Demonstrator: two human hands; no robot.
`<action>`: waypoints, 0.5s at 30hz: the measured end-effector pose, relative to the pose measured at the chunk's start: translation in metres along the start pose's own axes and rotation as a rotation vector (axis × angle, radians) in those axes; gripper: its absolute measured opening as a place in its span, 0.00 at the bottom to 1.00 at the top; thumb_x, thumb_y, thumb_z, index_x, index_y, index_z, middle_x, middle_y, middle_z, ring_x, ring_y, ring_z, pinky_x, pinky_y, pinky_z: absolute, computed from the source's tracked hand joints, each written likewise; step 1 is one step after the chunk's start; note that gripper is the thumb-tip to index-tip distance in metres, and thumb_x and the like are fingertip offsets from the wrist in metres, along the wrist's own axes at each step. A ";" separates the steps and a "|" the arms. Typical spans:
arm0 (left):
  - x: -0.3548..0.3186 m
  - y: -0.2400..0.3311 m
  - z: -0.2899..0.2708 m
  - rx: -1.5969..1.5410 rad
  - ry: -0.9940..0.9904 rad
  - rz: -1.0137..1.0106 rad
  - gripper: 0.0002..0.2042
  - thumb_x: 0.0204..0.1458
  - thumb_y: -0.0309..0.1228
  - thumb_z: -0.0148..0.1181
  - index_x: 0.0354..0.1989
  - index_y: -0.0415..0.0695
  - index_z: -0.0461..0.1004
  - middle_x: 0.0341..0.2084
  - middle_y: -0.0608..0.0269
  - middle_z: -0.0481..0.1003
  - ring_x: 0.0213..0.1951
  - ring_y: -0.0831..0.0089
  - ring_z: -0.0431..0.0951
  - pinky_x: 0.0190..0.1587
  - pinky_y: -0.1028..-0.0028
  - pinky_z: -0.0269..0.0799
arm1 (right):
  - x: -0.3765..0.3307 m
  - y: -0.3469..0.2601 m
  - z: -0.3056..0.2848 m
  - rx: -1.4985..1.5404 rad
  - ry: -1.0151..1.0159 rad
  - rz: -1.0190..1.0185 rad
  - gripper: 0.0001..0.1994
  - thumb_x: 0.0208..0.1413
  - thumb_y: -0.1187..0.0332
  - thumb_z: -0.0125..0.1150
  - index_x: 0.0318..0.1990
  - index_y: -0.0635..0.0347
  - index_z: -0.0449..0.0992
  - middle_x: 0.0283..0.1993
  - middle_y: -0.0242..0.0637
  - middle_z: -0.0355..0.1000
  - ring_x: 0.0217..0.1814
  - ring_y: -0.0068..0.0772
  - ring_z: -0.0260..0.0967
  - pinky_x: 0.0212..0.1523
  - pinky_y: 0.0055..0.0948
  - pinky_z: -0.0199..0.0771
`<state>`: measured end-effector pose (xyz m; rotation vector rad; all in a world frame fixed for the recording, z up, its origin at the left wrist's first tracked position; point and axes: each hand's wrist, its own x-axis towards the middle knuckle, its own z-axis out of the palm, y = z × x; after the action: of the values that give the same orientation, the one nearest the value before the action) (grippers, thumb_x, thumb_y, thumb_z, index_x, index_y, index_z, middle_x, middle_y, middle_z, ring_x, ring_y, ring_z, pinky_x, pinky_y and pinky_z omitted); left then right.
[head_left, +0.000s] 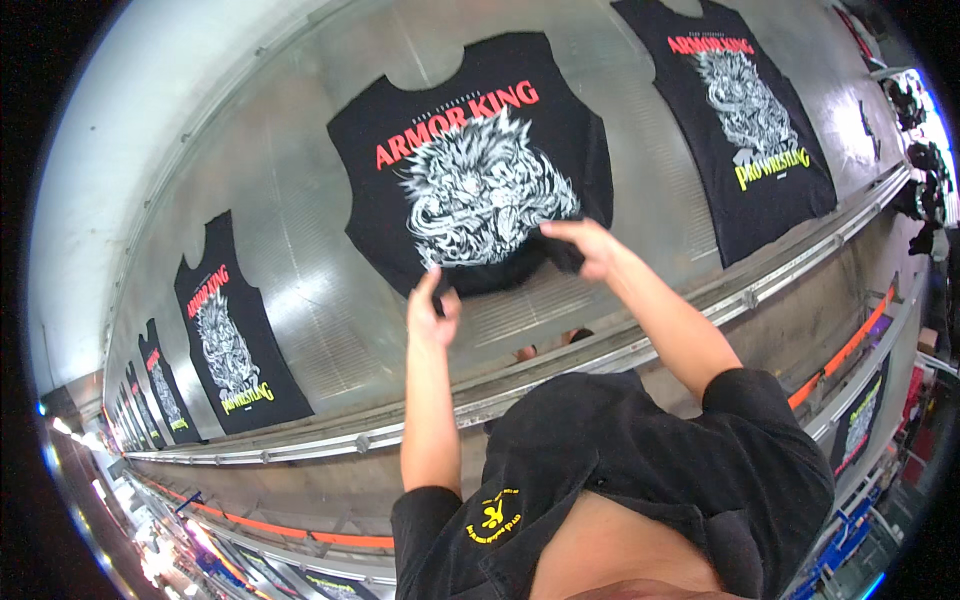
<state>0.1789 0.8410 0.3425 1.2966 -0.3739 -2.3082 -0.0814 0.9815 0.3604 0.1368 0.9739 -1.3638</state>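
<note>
A black sleeveless shirt panel [385, 220] with red lettering and a white-grey beast print lies on a long metal table in front of me. Its lower edge is lifted and curled toward the print, so the bottom of the design is hidden. My left hand [433, 315] pinches that edge at its left part, thumb and fingers closed on the cloth. At the right part of the same edge, my right hand [588, 247] grips the fabric, its index finger stretched along it. The raised cloth between both hands is slightly blurred.
Another printed black shirt panel [725, 130] lies flat to the right, and a similar one [232, 340] to the left, with several more beyond it. A metal rail [480, 408] runs along the table's near edge. Orange strips [340, 539] and more shirts are behind me.
</note>
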 end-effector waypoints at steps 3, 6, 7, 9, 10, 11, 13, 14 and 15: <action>-0.026 0.121 0.103 -0.188 -0.255 0.268 0.11 0.56 0.36 0.61 0.25 0.49 0.68 0.10 0.73 0.60 0.09 0.81 0.57 0.10 0.81 0.52 | 0.000 -0.107 0.083 0.039 -0.221 -0.259 0.12 0.56 0.67 0.62 0.44 0.66 0.77 0.45 0.43 0.77 0.46 0.37 0.76 0.50 0.38 0.77; -0.116 0.220 0.185 -0.137 -0.622 0.535 0.14 0.61 0.34 0.55 0.21 0.47 0.66 0.11 0.74 0.60 0.10 0.83 0.55 0.10 0.82 0.51 | -0.099 -0.189 0.193 -0.132 -0.330 -0.567 0.10 0.56 0.60 0.63 0.38 0.55 0.78 0.33 0.29 0.78 0.30 0.20 0.74 0.24 0.21 0.73; -0.146 0.243 0.201 -0.098 -0.810 0.489 0.14 0.61 0.33 0.53 0.22 0.46 0.66 0.13 0.75 0.59 0.13 0.84 0.55 0.11 0.83 0.51 | -0.124 -0.199 0.217 -0.137 -0.308 -0.644 0.09 0.57 0.61 0.62 0.36 0.55 0.77 0.30 0.27 0.77 0.26 0.18 0.72 0.20 0.18 0.69; -0.171 0.247 0.234 -0.067 -0.733 0.513 0.11 0.62 0.31 0.52 0.26 0.43 0.69 0.13 0.75 0.57 0.14 0.84 0.54 0.13 0.83 0.50 | -0.131 -0.224 0.220 -0.096 -0.385 -0.727 0.08 0.59 0.63 0.59 0.32 0.55 0.74 0.23 0.25 0.70 0.17 0.17 0.62 0.15 0.17 0.58; -0.172 0.248 0.234 0.051 -0.758 0.509 0.09 0.62 0.31 0.51 0.31 0.40 0.71 0.13 0.75 0.58 0.15 0.84 0.54 0.14 0.83 0.49 | -0.133 -0.227 0.220 -0.073 -0.369 -0.705 0.09 0.61 0.64 0.57 0.29 0.54 0.71 0.19 0.24 0.64 0.13 0.16 0.52 0.12 0.19 0.49; -0.169 0.251 0.230 0.086 -0.756 0.496 0.10 0.62 0.31 0.51 0.30 0.40 0.70 0.13 0.76 0.58 0.15 0.84 0.54 0.14 0.83 0.49 | -0.136 -0.231 0.211 -0.114 -0.451 -0.689 0.08 0.60 0.64 0.59 0.31 0.54 0.73 0.22 0.24 0.67 0.16 0.17 0.58 0.15 0.19 0.56; -0.181 0.255 0.229 0.124 -0.780 0.517 0.13 0.62 0.32 0.51 0.24 0.45 0.66 0.13 0.76 0.58 0.14 0.84 0.53 0.14 0.83 0.49 | -0.145 -0.245 0.194 -0.208 -0.621 -0.660 0.07 0.56 0.63 0.63 0.34 0.54 0.77 0.26 0.25 0.73 0.23 0.17 0.69 0.21 0.19 0.68; -0.185 0.257 0.230 0.089 -0.792 0.518 0.13 0.62 0.32 0.51 0.23 0.45 0.66 0.12 0.76 0.58 0.14 0.84 0.53 0.14 0.82 0.49 | -0.159 -0.235 0.212 -0.172 -0.525 -0.721 0.09 0.61 0.65 0.57 0.28 0.54 0.70 0.18 0.26 0.62 0.13 0.17 0.51 0.11 0.20 0.48; -0.193 0.258 0.228 0.055 -0.795 0.512 0.13 0.62 0.32 0.51 0.23 0.45 0.66 0.12 0.76 0.57 0.13 0.84 0.53 0.14 0.82 0.49 | -0.167 -0.226 0.219 -0.207 -0.508 -0.754 0.09 0.60 0.64 0.58 0.29 0.55 0.71 0.19 0.26 0.64 0.13 0.17 0.53 0.11 0.20 0.49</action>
<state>0.1379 0.7227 0.7167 0.1842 -0.9026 -2.2479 -0.1485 0.9156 0.7043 -0.7715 0.7400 -1.8336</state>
